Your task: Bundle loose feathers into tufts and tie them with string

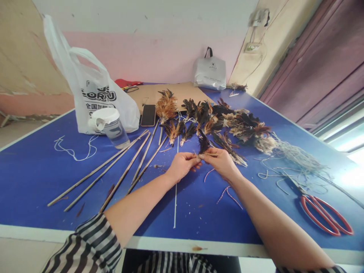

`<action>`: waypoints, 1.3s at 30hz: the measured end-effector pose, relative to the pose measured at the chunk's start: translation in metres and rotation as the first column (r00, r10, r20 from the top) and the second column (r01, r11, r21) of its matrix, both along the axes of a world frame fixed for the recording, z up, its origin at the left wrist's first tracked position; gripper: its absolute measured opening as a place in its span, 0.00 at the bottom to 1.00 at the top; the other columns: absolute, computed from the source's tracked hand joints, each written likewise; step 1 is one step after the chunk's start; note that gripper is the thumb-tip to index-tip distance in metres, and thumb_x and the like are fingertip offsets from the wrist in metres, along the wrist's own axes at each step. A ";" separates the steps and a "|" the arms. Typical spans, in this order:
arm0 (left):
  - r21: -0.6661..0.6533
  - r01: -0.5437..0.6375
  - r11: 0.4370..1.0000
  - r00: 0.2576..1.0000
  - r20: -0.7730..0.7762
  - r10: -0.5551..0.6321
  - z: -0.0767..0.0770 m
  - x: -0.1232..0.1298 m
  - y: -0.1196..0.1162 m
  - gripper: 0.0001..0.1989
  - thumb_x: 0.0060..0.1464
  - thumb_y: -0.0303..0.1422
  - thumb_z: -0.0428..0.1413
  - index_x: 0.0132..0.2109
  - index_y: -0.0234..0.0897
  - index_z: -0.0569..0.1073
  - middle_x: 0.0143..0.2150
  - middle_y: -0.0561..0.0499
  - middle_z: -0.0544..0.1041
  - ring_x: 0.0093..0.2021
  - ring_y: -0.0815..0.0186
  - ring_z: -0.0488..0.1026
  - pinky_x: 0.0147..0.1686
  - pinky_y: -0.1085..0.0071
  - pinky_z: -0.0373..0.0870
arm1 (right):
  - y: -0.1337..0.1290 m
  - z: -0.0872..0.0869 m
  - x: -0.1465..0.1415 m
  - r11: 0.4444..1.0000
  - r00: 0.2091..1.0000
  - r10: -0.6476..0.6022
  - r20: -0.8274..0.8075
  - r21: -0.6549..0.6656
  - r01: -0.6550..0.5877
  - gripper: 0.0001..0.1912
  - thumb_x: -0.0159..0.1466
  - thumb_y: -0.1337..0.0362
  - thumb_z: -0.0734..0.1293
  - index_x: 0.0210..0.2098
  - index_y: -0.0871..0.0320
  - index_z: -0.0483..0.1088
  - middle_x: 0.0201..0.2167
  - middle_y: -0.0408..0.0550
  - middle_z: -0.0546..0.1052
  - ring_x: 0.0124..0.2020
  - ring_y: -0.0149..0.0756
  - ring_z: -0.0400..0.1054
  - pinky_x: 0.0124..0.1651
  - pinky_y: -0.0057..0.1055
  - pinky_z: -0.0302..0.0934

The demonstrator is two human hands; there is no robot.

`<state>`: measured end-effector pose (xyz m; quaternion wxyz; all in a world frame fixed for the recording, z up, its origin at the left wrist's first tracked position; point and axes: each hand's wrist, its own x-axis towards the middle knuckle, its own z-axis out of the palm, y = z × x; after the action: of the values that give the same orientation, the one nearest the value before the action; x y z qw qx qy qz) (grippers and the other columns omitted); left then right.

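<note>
My left hand point(183, 166) and my right hand point(220, 162) meet above the middle of the blue table. Between their fingertips is the base of a dark feather bunch point(203, 142), its black tips pointing up and away from me. A thin stick point(212, 154) shows at my right fingers. Both hands are pinched closed at the bunch's base, where small details are hidden. Just beyond them lie tied feather bunches point(173, 131) in brown, orange and black. Short pink-and-white cords point(227, 193) lie below my right hand.
Long sticks point(125, 170) and a lidded plastic jug point(115, 131) are at left, by a white plastic bag point(99, 91). A phone point(148, 115) lies behind. Red-handled scissors point(324, 214) and tangled string point(301, 157) are at right. A silver bag point(210, 72) stands at the back.
</note>
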<state>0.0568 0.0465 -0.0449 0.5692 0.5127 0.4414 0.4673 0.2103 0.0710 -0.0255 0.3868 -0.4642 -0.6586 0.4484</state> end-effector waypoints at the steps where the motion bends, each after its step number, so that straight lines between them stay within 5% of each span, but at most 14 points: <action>1: 0.018 -0.003 1.000 1.000 -0.028 0.004 0.000 0.000 0.000 0.12 0.45 0.38 0.59 0.29 0.32 0.76 0.26 0.48 0.75 0.25 0.69 0.69 0.25 0.73 0.64 | 0.000 0.000 0.000 1.000 1.000 -0.012 0.012 0.007 0.012 0.14 0.50 0.54 0.68 0.24 0.61 0.71 0.21 0.43 0.72 0.22 0.28 0.62 0.28 0.27 0.56; 11: 0.300 0.003 0.954 0.952 -0.292 0.089 -0.006 -0.006 -0.003 0.09 0.50 0.34 0.55 0.27 0.36 0.76 0.25 0.51 0.70 0.24 0.71 0.64 0.28 0.74 0.60 | -0.002 -0.005 -0.005 0.995 0.994 -0.042 0.100 0.091 0.032 0.13 0.51 0.56 0.68 0.24 0.61 0.72 0.19 0.44 0.73 0.21 0.29 0.63 0.25 0.27 0.56; 16: 0.104 -0.027 0.994 0.986 -0.159 0.043 -0.007 -0.002 0.002 0.08 0.49 0.33 0.55 0.29 0.34 0.77 0.24 0.52 0.71 0.21 0.72 0.63 0.23 0.75 0.60 | 0.011 0.009 0.020 0.994 0.989 0.105 0.100 0.032 -0.109 0.16 0.51 0.56 0.68 0.35 0.60 0.74 0.24 0.46 0.76 0.26 0.33 0.69 0.31 0.29 0.62; 18: -0.018 -0.068 0.998 0.996 -0.063 0.067 -0.006 0.001 0.003 0.07 0.47 0.32 0.56 0.29 0.33 0.77 0.24 0.51 0.72 0.23 0.72 0.65 0.22 0.76 0.61 | 0.023 0.016 0.047 0.988 0.956 -0.084 0.283 0.150 0.043 0.14 0.51 0.57 0.67 0.33 0.59 0.75 0.23 0.46 0.76 0.24 0.33 0.68 0.30 0.29 0.61; 20: -0.100 -0.100 0.990 0.995 -0.006 0.100 -0.004 0.002 0.004 0.07 0.46 0.32 0.58 0.30 0.31 0.77 0.25 0.49 0.73 0.24 0.71 0.67 0.22 0.76 0.62 | 0.035 0.019 0.079 0.945 0.830 -0.285 0.480 0.287 0.158 0.11 0.50 0.58 0.67 0.28 0.57 0.76 0.23 0.45 0.76 0.24 0.33 0.67 0.28 0.29 0.58; 24: -0.178 -0.121 0.977 0.989 0.061 0.134 -0.001 0.001 0.003 0.07 0.46 0.31 0.59 0.32 0.30 0.77 0.28 0.48 0.74 0.26 0.72 0.68 0.24 0.76 0.65 | 0.051 0.014 0.119 0.934 0.636 -0.353 0.687 0.297 0.197 0.07 0.48 0.61 0.68 0.23 0.56 0.77 0.22 0.45 0.76 0.25 0.36 0.68 0.28 0.29 0.57; 31: -0.277 -0.065 0.959 0.970 0.207 0.126 -0.002 -0.001 0.004 0.10 0.43 0.32 0.62 0.33 0.29 0.76 0.28 0.48 0.73 0.26 0.75 0.68 0.24 0.79 0.64 | 0.050 -0.001 0.093 0.950 0.648 -0.245 0.721 0.314 0.010 0.10 0.53 0.62 0.65 0.32 0.54 0.76 0.28 0.45 0.77 0.29 0.34 0.68 0.32 0.28 0.57; 39: -0.304 -0.028 0.952 0.969 0.225 0.100 0.002 0.002 0.000 0.08 0.45 0.30 0.61 0.33 0.28 0.76 0.28 0.48 0.73 0.25 0.75 0.68 0.24 0.79 0.64 | 0.044 -0.009 0.067 0.900 0.532 -0.311 0.788 0.423 -0.100 0.14 0.55 0.60 0.64 0.41 0.52 0.74 0.34 0.47 0.74 0.32 0.35 0.67 0.32 0.28 0.56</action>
<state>0.0588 0.0461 -0.0426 0.6733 0.3463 0.4521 0.4716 0.2776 0.1146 -0.0349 0.1395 -0.5672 -0.8116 -0.0075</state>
